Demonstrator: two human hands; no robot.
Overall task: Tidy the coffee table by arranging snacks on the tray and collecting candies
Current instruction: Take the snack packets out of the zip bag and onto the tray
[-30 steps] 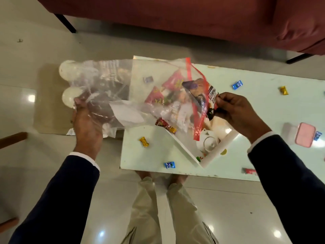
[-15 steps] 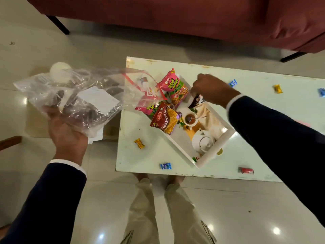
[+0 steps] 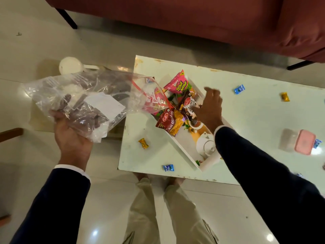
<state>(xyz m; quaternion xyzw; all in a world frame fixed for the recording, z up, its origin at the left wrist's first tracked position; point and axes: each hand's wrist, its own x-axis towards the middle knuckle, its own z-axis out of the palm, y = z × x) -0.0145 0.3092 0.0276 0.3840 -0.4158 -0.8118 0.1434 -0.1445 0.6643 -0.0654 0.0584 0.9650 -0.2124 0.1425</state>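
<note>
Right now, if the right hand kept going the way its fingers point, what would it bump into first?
Probably the salted peanuts packet, which the right hand already seems to touch in the tray; beyond it lies the pink snack packet. Depth is uncertain.

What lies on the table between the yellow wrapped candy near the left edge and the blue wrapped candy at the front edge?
In the head view, only bare pale tabletop lies between yellow candy and blue candy.

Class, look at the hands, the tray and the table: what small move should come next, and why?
Probably the right hand should straighten the salted peanuts packet it touches, since the snack packets lie heaped at the far end of the tray. The left hand holds the plastic bag; candies like the yellow candy wait.
</note>
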